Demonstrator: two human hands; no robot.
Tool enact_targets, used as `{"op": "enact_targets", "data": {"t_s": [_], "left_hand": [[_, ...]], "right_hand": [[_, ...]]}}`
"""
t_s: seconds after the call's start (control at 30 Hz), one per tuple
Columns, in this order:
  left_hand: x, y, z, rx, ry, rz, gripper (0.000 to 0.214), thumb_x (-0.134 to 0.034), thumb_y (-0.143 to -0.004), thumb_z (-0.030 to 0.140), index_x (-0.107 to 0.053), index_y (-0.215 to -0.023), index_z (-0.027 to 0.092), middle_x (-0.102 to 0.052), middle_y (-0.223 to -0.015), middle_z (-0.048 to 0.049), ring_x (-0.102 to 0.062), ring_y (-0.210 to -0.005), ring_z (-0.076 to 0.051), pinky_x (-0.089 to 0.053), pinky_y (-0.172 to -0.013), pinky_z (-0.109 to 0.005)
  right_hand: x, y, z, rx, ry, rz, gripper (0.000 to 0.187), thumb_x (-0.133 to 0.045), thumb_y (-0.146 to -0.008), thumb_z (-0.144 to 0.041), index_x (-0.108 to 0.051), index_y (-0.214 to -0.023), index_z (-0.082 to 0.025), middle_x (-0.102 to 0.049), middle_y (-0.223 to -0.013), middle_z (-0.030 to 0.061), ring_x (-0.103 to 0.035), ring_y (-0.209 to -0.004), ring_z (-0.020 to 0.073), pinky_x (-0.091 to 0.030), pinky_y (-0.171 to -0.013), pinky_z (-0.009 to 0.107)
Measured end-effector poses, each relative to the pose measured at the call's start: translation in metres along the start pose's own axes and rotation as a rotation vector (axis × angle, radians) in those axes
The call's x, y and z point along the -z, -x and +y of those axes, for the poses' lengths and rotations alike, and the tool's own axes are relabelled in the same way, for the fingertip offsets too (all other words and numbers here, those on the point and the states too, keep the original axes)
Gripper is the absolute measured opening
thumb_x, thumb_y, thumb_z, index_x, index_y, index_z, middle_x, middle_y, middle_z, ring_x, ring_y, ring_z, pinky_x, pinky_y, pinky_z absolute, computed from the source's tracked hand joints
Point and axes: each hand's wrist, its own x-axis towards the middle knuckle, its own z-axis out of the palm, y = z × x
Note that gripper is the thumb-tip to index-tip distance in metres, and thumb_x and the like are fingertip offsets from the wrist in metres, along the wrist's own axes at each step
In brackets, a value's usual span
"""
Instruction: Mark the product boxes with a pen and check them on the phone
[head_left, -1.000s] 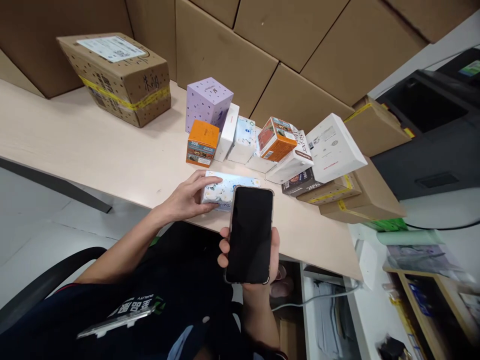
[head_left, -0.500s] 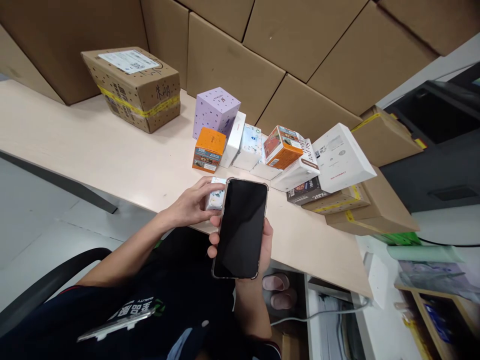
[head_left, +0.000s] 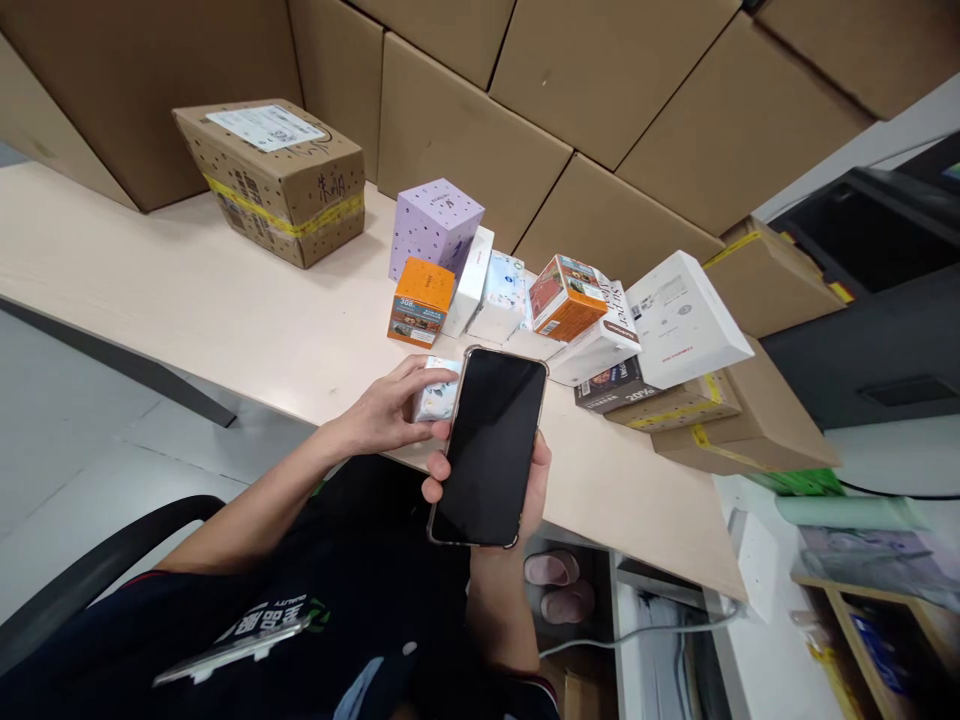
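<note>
In my right hand (head_left: pixel 534 490) is a smartphone (head_left: pixel 491 450) with a clear case, its dark screen facing me and tilted slightly. My fingers wrap round its left edge and the thumb side lies along its right. My left hand (head_left: pixel 386 408) grips a small white box (head_left: pixel 437 388) with a pale blue pattern, resting on the table near its front edge. The phone hides part of that box's right side. Just behind it stands an orange box (head_left: pixel 421 300), with a lilac dotted box (head_left: pixel 436 225) further back.
Right of the orange box runs a row of white cartons (head_left: pixel 499 295), with another orange box (head_left: pixel 568 297) on top. A large white box (head_left: pixel 686 320) rests on a dark box (head_left: pixel 615 385). A taped brown parcel (head_left: pixel 281 185) stands at left. Stacked cardboard boxes (head_left: pixel 472 130) wall the back.
My right hand has shifted the phone slightly to the right and up, tilting it a little more. My left hand keeps its grip on the small white box.
</note>
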Motion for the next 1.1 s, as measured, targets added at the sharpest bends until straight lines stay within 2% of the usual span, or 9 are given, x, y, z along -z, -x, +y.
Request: {"op": "enact_targets", "data": {"t_s": [0.23, 0.57, 0.83, 0.93, 1.03, 1.1], "left_hand": [[0.000, 0.000, 0.002, 0.027, -0.010, 0.003, 0.051, -0.069, -0.090, 0.030, -0.057, -0.140, 0.031, -0.054, -0.119, -0.0061, -0.060, -0.115, -0.026, -0.058, -0.097, -0.042], [-0.002, -0.001, -0.001, -0.031, 0.032, 0.027, 0.054, -0.071, -0.091, 0.034, -0.055, -0.143, 0.033, -0.055, -0.135, -0.0098, -0.056, -0.131, -0.030, -0.055, -0.106, -0.047], [-0.001, 0.000, 0.000, -0.020, 0.000, 0.021, 0.056, -0.071, -0.090, 0.028, -0.054, -0.144, 0.031, -0.054, -0.135, -0.0097, -0.057, -0.128, -0.030, -0.057, -0.101, -0.043], [-0.001, -0.001, 0.000, -0.036, -0.027, 0.025, 0.057, -0.074, -0.090, 0.028, -0.054, -0.143, 0.030, -0.055, -0.126, -0.0084, -0.060, -0.118, -0.026, -0.057, -0.095, -0.038], [-0.001, -0.001, 0.001, -0.039, -0.061, 0.025, 0.057, -0.076, -0.090, 0.030, -0.055, -0.143, 0.029, -0.055, -0.121, -0.0076, -0.060, -0.110, -0.024, -0.057, -0.088, -0.034], [0.000, -0.001, 0.001, -0.037, -0.080, 0.016, 0.058, -0.075, -0.090, 0.029, -0.053, -0.144, 0.029, -0.054, -0.124, -0.0080, -0.060, -0.113, -0.024, -0.057, -0.091, -0.034]], "right_hand": [[-0.005, -0.002, -0.001, 0.004, 0.051, 0.019, 0.085, -0.031, -0.085, -0.085, -0.075, -0.116, -0.019, -0.072, -0.085, 0.0089, -0.057, -0.072, 0.0238, -0.047, -0.064, 0.035], [-0.005, -0.003, 0.003, 0.048, 0.051, 0.041, 0.093, -0.028, -0.082, -0.090, -0.076, -0.113, -0.016, -0.077, -0.086, 0.0109, -0.066, -0.070, 0.0249, -0.049, -0.056, 0.034], [-0.010, -0.002, -0.001, 0.032, 0.030, 0.065, 0.089, -0.039, -0.076, -0.091, -0.079, -0.108, -0.018, -0.080, -0.083, 0.0082, -0.069, -0.066, 0.0235, -0.051, -0.057, 0.032], [-0.014, 0.004, -0.005, 0.032, 0.079, 0.117, 0.087, -0.037, -0.079, -0.089, -0.079, -0.109, -0.019, -0.079, -0.083, 0.0074, -0.070, -0.068, 0.0233, -0.053, -0.060, 0.032], [-0.014, 0.016, -0.010, 0.098, 0.128, 0.213, 0.081, -0.041, -0.082, -0.085, -0.077, -0.113, -0.020, -0.080, -0.097, 0.0084, -0.070, -0.072, 0.0238, -0.056, -0.065, 0.036], [-0.010, 0.026, -0.014, 0.170, 0.157, 0.279, 0.077, -0.045, -0.081, -0.083, -0.075, -0.116, -0.021, -0.080, -0.108, 0.0092, -0.071, -0.073, 0.0256, -0.059, -0.066, 0.041]]}}
